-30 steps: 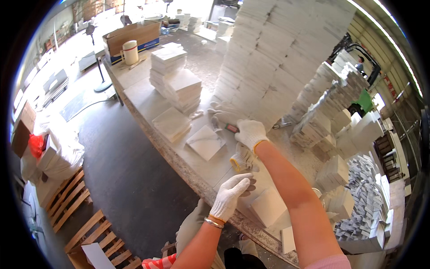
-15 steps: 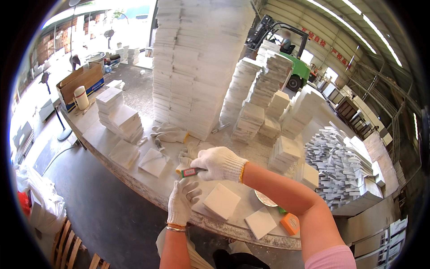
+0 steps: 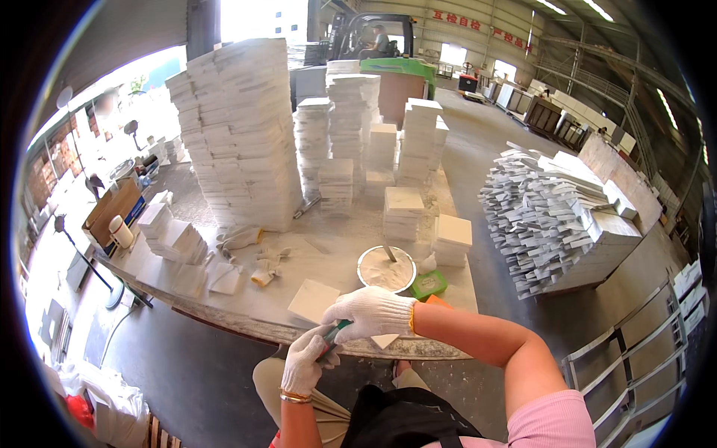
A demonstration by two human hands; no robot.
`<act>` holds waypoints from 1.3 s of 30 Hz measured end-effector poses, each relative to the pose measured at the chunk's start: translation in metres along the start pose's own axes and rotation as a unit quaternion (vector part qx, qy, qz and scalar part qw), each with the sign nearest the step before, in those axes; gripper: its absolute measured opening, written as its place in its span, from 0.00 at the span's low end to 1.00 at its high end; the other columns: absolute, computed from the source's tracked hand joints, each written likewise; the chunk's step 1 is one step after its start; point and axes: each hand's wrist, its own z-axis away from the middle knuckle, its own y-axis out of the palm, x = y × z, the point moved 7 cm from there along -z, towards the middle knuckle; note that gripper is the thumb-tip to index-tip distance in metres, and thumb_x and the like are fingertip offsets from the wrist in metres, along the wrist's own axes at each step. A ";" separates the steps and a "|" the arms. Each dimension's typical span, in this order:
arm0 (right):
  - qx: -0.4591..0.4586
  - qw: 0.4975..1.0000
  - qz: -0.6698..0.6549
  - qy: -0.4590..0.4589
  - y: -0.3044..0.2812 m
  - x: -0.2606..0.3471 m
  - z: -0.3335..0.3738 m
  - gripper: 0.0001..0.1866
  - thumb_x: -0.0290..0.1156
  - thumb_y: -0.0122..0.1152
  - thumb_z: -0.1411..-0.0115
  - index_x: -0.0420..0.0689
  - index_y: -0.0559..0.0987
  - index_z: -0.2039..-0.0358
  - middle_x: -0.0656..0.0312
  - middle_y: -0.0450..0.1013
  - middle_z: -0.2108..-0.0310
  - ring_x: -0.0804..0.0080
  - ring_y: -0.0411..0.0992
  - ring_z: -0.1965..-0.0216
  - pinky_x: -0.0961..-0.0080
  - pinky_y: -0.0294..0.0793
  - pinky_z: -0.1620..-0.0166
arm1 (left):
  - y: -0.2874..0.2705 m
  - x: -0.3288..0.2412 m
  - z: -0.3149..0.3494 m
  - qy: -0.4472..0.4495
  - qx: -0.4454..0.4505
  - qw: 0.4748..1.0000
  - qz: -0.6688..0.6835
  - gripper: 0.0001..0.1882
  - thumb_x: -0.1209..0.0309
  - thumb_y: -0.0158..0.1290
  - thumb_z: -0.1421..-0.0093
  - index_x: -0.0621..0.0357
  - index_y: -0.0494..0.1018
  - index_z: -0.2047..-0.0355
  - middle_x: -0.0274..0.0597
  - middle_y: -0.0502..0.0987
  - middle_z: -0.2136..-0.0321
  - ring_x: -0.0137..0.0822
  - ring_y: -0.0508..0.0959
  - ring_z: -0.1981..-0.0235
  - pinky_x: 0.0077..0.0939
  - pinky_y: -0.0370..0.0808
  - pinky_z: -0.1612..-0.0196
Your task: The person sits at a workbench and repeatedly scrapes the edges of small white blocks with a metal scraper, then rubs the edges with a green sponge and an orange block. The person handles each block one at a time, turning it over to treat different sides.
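White knit gloves cover both my hands, which meet just off the table's near edge. My right hand (image 3: 373, 313), fingers closed, grips a small green-and-dark tool (image 3: 334, 337) whose exact kind I cannot make out. My left hand (image 3: 303, 364) is wrapped round its lower end. A square white tile (image 3: 314, 301) lies flat just beyond my hands. Part of another tile (image 3: 385, 341) shows below my right wrist. Beyond that wrist stands a metal bowl (image 3: 387, 290) of whitish material with a stick-like tool in it. A green block (image 3: 429, 284) and a partly hidden orange block (image 3: 438, 301) are beside it.
Tall tile stacks (image 3: 235, 142) rise across the table (image 3: 224, 310). Loose gloves (image 3: 240, 239) lie left of centre. A cardboard box (image 3: 112, 209) stands at the far left. Right of the table is a large pile of stone strips (image 3: 538, 216). A person sits on a green forklift (image 3: 399, 67) behind.
The view has turned right and shows the bowl fully. My left hand, earlier just below the tool with fingers loosely curled, now closes on it together with my right.
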 end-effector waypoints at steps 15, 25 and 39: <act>-0.111 0.959 -0.239 0.101 0.066 -0.042 0.124 0.13 0.37 0.65 0.42 0.45 0.84 0.58 0.53 0.81 0.63 0.55 0.80 0.59 0.64 0.77 0.52 | 0.091 0.065 0.039 -0.165 0.124 0.965 -0.159 0.23 0.66 0.56 0.39 0.72 0.72 0.49 0.44 0.80 0.69 0.34 0.80 0.69 0.27 0.78 0.61; -0.177 0.925 -0.300 0.151 0.087 -0.069 0.155 0.15 0.43 0.64 0.36 0.45 0.84 0.57 0.59 0.82 0.64 0.69 0.80 0.62 0.72 0.77 0.55 | 0.107 0.073 0.041 -0.186 0.091 0.954 -0.219 0.12 0.68 0.56 0.40 0.67 0.76 0.62 0.42 0.81 0.72 0.29 0.79 0.73 0.22 0.75 0.67; -0.102 0.897 -0.364 0.229 0.102 -0.070 0.157 0.20 0.50 0.65 0.40 0.43 0.82 0.66 0.59 0.79 0.72 0.71 0.76 0.69 0.70 0.74 0.63 | 0.103 0.070 0.053 -0.176 0.083 0.935 -0.296 0.13 0.70 0.60 0.41 0.67 0.76 0.60 0.41 0.81 0.72 0.26 0.78 0.73 0.20 0.74 0.68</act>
